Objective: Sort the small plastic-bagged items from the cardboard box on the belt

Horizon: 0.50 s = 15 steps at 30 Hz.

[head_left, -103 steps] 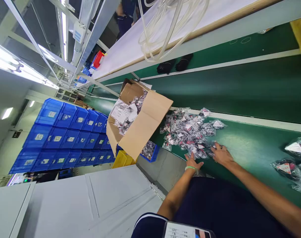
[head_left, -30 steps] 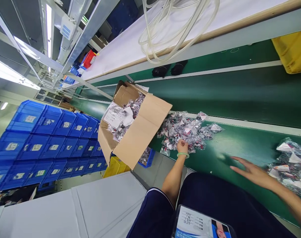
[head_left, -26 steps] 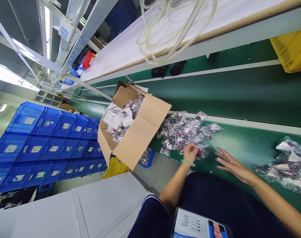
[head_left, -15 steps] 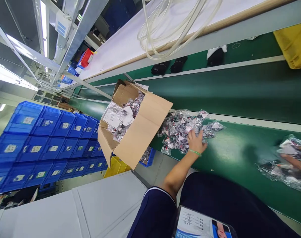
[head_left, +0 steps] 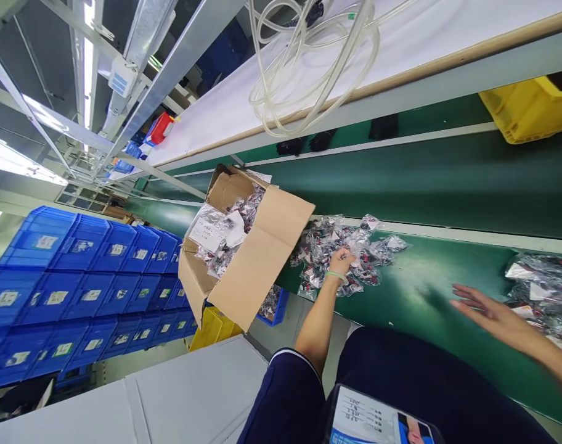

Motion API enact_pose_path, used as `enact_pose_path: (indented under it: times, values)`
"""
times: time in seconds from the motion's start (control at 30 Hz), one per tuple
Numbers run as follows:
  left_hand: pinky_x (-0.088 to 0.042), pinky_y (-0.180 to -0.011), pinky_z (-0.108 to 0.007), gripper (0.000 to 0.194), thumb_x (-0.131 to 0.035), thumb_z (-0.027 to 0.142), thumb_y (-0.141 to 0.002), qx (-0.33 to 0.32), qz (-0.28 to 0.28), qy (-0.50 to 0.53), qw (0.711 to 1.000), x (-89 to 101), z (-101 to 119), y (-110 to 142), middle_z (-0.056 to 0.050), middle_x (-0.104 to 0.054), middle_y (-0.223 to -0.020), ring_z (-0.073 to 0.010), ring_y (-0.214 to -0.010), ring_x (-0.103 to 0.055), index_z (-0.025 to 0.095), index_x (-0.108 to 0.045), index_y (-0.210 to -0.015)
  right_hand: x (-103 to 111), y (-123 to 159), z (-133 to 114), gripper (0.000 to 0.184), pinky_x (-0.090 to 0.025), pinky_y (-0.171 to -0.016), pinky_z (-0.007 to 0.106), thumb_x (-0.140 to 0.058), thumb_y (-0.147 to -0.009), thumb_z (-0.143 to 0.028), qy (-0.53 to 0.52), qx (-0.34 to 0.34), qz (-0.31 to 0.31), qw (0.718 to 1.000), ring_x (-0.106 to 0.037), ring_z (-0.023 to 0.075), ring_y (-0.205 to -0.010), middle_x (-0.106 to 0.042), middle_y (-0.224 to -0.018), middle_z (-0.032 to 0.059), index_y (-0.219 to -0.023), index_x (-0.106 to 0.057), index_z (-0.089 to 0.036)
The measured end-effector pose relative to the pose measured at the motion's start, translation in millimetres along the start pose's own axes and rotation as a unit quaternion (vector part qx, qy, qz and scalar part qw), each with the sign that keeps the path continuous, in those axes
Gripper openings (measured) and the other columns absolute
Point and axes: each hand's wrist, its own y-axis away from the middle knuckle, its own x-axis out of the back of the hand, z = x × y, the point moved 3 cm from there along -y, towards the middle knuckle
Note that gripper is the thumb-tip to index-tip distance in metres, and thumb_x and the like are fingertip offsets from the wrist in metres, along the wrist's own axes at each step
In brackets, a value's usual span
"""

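Observation:
A pile of small clear plastic bags [head_left: 320, 237] with dark, red and white contents lies on the green work surface [head_left: 415, 290]. My left hand [head_left: 341, 264], a light band at its wrist, is in this pile with fingers curled together on a small plastic bag; the fingers partly hide it. My right hand [head_left: 491, 316] hangs over the green surface, fingers stretched out and holding nothing. Just beyond it, at the right edge, a second heap of bagged parts [head_left: 540, 293] lies on the surface. What exactly the bags contain is too small to tell.
An open cardboard box [head_left: 267, 246] with more bags and paper labels stands left of the pile. Blue bins [head_left: 89, 296] are stacked at left. Clear tubing [head_left: 304, 74] coils over the upper shelf, and a yellow crate [head_left: 525, 111] sits at upper right.
My right hand has come away from the right heap, moving left with its fingers open. My left hand has shifted left in the pile, and its fingers have closed.

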Motion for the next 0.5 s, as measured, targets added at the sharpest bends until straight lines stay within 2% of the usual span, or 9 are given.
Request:
enact_pose_path:
  times: [0.07, 0.13, 0.17, 0.23, 0.3, 0.33, 0.4, 0.5]
  values:
    - [-0.047, -0.059, -0.025, 0.033, -0.06, 0.048, -0.082, 0.004, -0.03, 0.064, 0.998, -11.0, 5, 24, 0.004, -0.045, -0.063, -0.0106, -0.057, -0.048, 0.02, -0.044, -0.073, -34, 4, -39, 0.106, -0.041, -0.11, 0.052, -0.072, -0.053, -0.079, -0.064, 0.003, -0.059, 0.996, -0.047, 0.0388, -0.127, -0.043, -0.145, 0.0143, -0.139, -0.042, -0.026]
    - [-0.046, -0.057, -0.024, 0.048, -0.07, 0.061, -0.072, 0.005, -0.076, 0.134, 0.988, -27.1, 12, 49, 0.004, -0.048, -0.063, -0.0098, -0.055, -0.048, 0.02, -0.046, -0.074, -59, 5, -70, 0.115, -0.048, -0.103, 0.047, -0.078, -0.055, -0.073, -0.157, 0.011, -0.099, 0.983, -0.049, 0.034, -0.125, -0.039, -0.148, 0.0135, -0.148, -0.029, -0.027]
    - [-0.047, -0.058, -0.025, 0.054, -0.076, 0.064, -0.064, 0.006, -0.104, 0.179, 0.978, -34.8, 17, 60, 0.003, -0.051, -0.065, -0.0099, -0.057, -0.05, 0.019, -0.048, -0.074, -66, 5, -80, 0.113, -0.054, -0.096, 0.043, -0.082, -0.055, -0.069, -0.21, 0.007, -0.108, 0.972, -0.054, 0.0309, -0.118, -0.046, -0.141, 0.0123, -0.147, -0.03, -0.028]
    - [-0.048, -0.06, -0.025, 0.064, -0.086, 0.066, -0.048, 0.02, -0.154, 0.275, 0.949, -44.6, 26, 79, 0.002, -0.057, -0.071, -0.0097, -0.06, -0.051, 0.018, -0.053, -0.076, -71, 3, -89, 0.098, -0.06, -0.077, 0.031, -0.089, -0.054, -0.059, -0.307, -0.02, -0.108, 0.945, -0.061, 0.0232, -0.097, -0.061, -0.112, 0.0068, -0.136, -0.046, -0.027]
    - [-0.048, -0.059, -0.024, 0.069, -0.089, 0.065, -0.042, 0.051, -0.173, 0.35, 0.919, -44.3, 34, 89, 0.0, -0.06, -0.078, -0.0091, -0.062, -0.05, 0.018, -0.056, -0.079, -65, 2, -88, 0.077, -0.058, -0.064, 0.022, -0.094, -0.049, -0.052, -0.368, -0.053, -0.09, 0.924, -0.061, 0.0187, -0.082, -0.062, -0.089, 0.0021, -0.112, -0.058, -0.025]
    - [-0.049, -0.058, -0.025, 0.069, -0.09, 0.063, -0.041, 0.067, -0.169, 0.368, 0.912, -41.5, 36, 93, 0.0, -0.061, -0.081, -0.0091, -0.063, -0.05, 0.018, -0.056, -0.08, -60, 3, -86, 0.07, -0.057, -0.062, 0.022, -0.095, -0.047, -0.051, -0.385, -0.062, -0.081, 0.917, -0.061, 0.0189, -0.083, -0.062, -0.087, 0.002, -0.102, -0.06, -0.025]
    - [-0.052, -0.059, -0.027, 0.069, -0.093, 0.057, -0.039, 0.092, -0.163, 0.395, 0.899, -37.5, 37, 96, -0.001, -0.061, -0.087, -0.0104, -0.065, -0.053, 0.019, -0.055, -0.083, -52, 7, -83, 0.062, -0.06, -0.071, 0.029, -0.094, -0.048, -0.054, -0.411, -0.065, -0.082, 0.906, -0.062, 0.0233, -0.094, -0.064, -0.1, 0.0031, -0.09, -0.057, -0.025]
    - [-0.052, -0.061, -0.027, 0.066, -0.094, 0.047, -0.04, 0.087, -0.182, 0.41, 0.89, -48.9, 32, 98, 0.002, -0.057, -0.082, -0.0116, -0.068, -0.055, 0.02, -0.055, -0.086, -57, 19, -84, 0.06, -0.06, -0.084, 0.044, -0.092, -0.05, -0.055, -0.388, -0.066, -0.128, 0.91, -0.061, 0.0293, -0.102, -0.064, -0.11, 0.0042, -0.088, -0.058, -0.025]
